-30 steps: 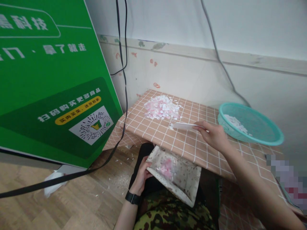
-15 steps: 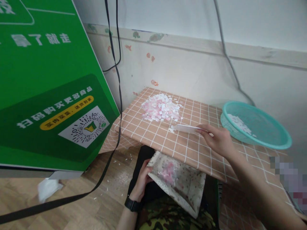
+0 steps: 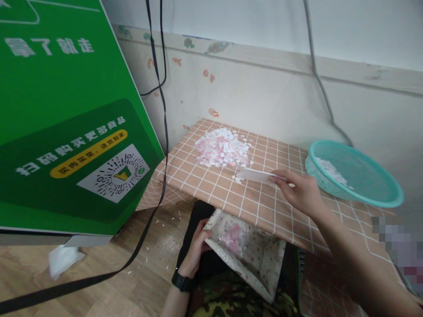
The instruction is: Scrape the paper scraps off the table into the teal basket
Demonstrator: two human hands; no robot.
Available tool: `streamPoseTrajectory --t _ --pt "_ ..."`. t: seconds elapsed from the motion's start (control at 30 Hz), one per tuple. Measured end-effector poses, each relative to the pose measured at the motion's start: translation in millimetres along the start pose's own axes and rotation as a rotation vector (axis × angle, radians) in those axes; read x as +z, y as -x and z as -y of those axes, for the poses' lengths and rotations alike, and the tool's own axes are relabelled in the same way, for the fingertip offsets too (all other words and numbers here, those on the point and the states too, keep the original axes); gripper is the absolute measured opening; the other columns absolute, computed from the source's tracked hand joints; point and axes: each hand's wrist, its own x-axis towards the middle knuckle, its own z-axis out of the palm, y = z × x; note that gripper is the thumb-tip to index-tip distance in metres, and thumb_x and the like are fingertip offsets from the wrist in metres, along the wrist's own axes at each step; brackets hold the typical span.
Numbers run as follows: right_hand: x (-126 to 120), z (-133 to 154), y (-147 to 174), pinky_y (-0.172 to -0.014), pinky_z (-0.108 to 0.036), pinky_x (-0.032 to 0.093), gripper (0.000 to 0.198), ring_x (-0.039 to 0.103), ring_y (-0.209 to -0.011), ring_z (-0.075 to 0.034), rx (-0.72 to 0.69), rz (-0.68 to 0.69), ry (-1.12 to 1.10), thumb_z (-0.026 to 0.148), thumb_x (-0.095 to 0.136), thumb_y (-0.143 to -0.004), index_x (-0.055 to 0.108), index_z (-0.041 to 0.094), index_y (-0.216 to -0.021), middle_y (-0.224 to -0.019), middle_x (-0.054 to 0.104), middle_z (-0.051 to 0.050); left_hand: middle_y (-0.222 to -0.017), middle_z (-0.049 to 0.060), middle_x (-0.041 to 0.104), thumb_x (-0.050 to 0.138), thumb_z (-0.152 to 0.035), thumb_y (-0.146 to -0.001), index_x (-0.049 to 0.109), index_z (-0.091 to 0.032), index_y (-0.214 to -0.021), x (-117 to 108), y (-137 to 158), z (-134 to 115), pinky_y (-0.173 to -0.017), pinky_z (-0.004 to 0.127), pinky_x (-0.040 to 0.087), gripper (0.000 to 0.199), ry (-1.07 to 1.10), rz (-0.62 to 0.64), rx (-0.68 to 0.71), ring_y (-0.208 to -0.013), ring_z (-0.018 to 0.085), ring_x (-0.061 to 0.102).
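One card [image 3: 256, 176] pointing left, long axis sideways, right hand [image 3: 300, 190] pinching it, left hand [image 3: 197, 245] gripping container [image 3: 264, 251]

The counter [image 3: 211, 187] is tan, ruled into squares by white lines. Across it I see a heap of paper bits [image 3: 223, 147], white flushed with pink, and a white card [image 3: 257, 176]. The open container [image 3: 269, 259] is greyish off-white, speckled brown, with a pink patch [image 3: 234, 237] inside. Turquoise for the basket [image 3: 322, 180]; bright green for the signboard [image 3: 66, 88], with white lettering [image 3: 49, 46], a yellow strip [image 3: 87, 154] and a black-and-white code [image 3: 114, 174]. The clothing [image 3: 234, 304] is green-and-brown camouflage, the wristwatch [image 3: 182, 280] black. Orange-red and green smudges dot the pale wall [image 3: 264, 83]; brown woodgrain runs over the floor [image 3: 105, 295].
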Motion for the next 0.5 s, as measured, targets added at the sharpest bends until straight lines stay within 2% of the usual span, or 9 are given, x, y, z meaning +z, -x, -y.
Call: streamPoseTrajectory --t 0.5 --pt "-4.1 13.2 -4.1 -0.050 -0.022 0.043 0.016 0.061 -0.052 -0.010 -0.034 0.067 0.000 0.030 0.053 -0.089 0.065 0.022 -0.096 -0.078 0.072 0.000 -0.094 0.003 0.062 0.053 -0.036 -0.078 0.054 -0.024 -0.113 1.6 1.2 -1.4 -0.069 0.036 0.050 0.038 -0.004 -0.015 -0.010 -0.085 0.023 0.059"
